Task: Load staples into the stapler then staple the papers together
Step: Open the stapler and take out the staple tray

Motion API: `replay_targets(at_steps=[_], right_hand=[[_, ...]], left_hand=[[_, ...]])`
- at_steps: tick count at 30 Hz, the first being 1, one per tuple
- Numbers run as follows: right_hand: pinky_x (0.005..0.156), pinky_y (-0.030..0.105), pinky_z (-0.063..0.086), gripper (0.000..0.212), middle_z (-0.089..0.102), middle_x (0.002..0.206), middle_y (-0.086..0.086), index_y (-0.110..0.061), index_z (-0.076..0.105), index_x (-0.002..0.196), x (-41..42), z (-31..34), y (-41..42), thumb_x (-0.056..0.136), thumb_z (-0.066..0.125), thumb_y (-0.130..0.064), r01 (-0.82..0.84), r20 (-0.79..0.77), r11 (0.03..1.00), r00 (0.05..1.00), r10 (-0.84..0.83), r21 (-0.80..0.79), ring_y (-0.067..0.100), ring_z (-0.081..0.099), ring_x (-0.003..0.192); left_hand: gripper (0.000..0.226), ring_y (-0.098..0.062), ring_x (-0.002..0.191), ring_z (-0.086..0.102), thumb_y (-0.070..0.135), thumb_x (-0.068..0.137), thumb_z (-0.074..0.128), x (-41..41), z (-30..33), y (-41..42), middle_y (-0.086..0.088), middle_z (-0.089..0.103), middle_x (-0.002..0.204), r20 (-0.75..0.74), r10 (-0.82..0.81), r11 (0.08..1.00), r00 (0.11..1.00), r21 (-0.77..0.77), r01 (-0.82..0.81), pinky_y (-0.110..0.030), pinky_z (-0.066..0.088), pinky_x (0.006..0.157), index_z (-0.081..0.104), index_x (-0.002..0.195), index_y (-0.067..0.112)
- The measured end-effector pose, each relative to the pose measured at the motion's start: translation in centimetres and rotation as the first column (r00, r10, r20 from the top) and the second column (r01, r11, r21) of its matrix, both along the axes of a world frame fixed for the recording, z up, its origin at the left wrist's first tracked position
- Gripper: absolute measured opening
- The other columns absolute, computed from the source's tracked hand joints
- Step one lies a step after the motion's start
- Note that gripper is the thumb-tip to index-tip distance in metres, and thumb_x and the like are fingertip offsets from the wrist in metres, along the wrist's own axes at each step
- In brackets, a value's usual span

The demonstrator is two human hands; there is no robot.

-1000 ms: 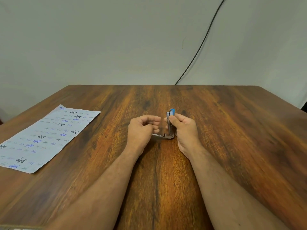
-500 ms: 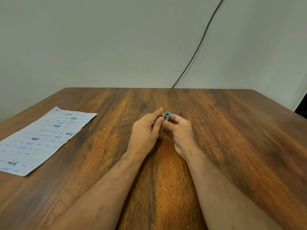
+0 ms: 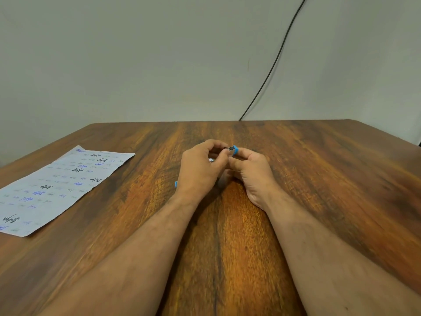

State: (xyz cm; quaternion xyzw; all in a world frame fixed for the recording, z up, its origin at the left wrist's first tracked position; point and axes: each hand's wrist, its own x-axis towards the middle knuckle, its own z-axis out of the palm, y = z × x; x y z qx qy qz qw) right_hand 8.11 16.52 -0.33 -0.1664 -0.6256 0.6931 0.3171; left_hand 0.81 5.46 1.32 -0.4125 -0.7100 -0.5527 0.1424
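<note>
A small stapler (image 3: 233, 149) with a blue top and metal body sits between both hands at the middle of the table; only its far end shows. My right hand (image 3: 252, 172) wraps around it from the right. My left hand (image 3: 200, 169) pinches at it from the left, fingers curled over its end. A small white bit (image 3: 211, 159) shows between my left fingers; I cannot tell if it is staples. A sliver of blue (image 3: 175, 184) peeks out by my left wrist. The papers (image 3: 57, 185), pale blue-grey with handwriting, lie flat at the left.
The wooden table (image 3: 330, 179) stretches wide around my hands. A black cable (image 3: 271, 69) runs down the grey wall to the table's far edge.
The stapler's top stood swung open and upright a second ago; it has since come down and both hands have closed together over it. The camera has tilted slightly.
</note>
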Motion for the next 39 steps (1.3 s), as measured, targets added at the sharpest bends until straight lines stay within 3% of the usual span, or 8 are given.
replay_targets(at_steps=[9, 16, 22, 28, 32, 39], right_hand=[[0.093, 0.049, 0.056, 0.024, 0.079, 0.103, 0.010, -0.012, 0.077, 0.110, 0.5, 0.2, -0.3, 0.092, 0.066, -0.002, -0.022, -0.016, 1.000, 1.000, 0.022, 0.011, 0.031, 0.074, 0.104], [0.102, 0.056, 0.051, 0.017, 0.080, 0.099, 0.008, -0.020, 0.080, 0.091, 0.9, 0.6, -0.7, 0.088, 0.072, -0.006, -0.004, -0.018, 1.000, 1.000, 0.004, 0.022, 0.032, 0.071, 0.107], [0.100, 0.055, 0.050, 0.021, 0.079, 0.094, 0.007, -0.018, 0.077, 0.096, 0.9, 0.6, -0.9, 0.090, 0.067, -0.001, -0.023, 0.002, 0.999, 1.000, 0.023, 0.039, 0.025, 0.072, 0.097], [0.094, 0.047, 0.053, 0.022, 0.078, 0.089, 0.003, -0.017, 0.076, 0.100, 1.1, 0.7, -0.9, 0.090, 0.066, 0.001, -0.056, -0.015, 0.998, 0.998, 0.056, 0.036, 0.021, 0.071, 0.093], [0.083, 0.040, 0.053, 0.024, 0.080, 0.092, 0.002, -0.019, 0.077, 0.102, 0.8, 0.5, -0.8, 0.088, 0.070, -0.002, -0.060, -0.007, 0.998, 0.998, 0.061, 0.036, 0.019, 0.072, 0.094], [0.081, 0.035, 0.052, 0.021, 0.079, 0.097, 0.003, -0.018, 0.075, 0.107, 0.8, 0.5, -0.9, 0.092, 0.068, -0.007, -0.081, 0.006, 0.995, 0.997, 0.081, 0.063, 0.015, 0.072, 0.092]], left_hand=[[0.027, 0.004, 0.093, 0.068, 0.023, 0.090, 0.071, -0.6, -0.2, -1.4, 0.013, 0.075, 0.106, -0.025, -0.086, 0.995, 0.996, -0.055, 0.085, -0.019, 0.056, 0.087, 0.076, 0.116, 0.027], [0.025, 0.003, 0.088, 0.069, 0.031, 0.088, 0.075, -0.9, -0.1, -1.3, 0.013, 0.076, 0.102, 0.008, -0.095, 0.992, 0.995, -0.078, 0.095, -0.025, 0.057, 0.087, 0.077, 0.114, 0.030], [0.023, 0.000, 0.088, 0.068, 0.029, 0.093, 0.070, -0.6, -0.1, -1.7, 0.012, 0.075, 0.102, -0.021, -0.065, 0.994, 0.998, -0.095, 0.063, -0.023, 0.056, 0.084, 0.076, 0.115, 0.030], [0.018, 0.007, 0.078, 0.065, 0.025, 0.091, 0.072, -0.4, 0.0, -1.6, 0.014, 0.075, 0.095, -0.024, -0.050, 0.997, 0.998, -0.063, 0.049, -0.006, 0.046, 0.072, 0.078, 0.108, 0.026], [0.017, 0.009, 0.078, 0.066, 0.023, 0.091, 0.072, -0.3, 0.0, -1.7, 0.017, 0.075, 0.089, -0.011, -0.035, 0.998, 0.999, -0.056, 0.034, -0.004, 0.046, 0.070, 0.079, 0.106, 0.023], [0.011, 0.002, 0.076, 0.070, 0.021, 0.088, 0.073, -0.1, 0.5, -1.7, 0.014, 0.075, 0.081, 0.047, -0.013, 0.999, 0.999, -0.039, 0.014, -0.010, 0.054, 0.070, 0.079, 0.098, 0.023]])
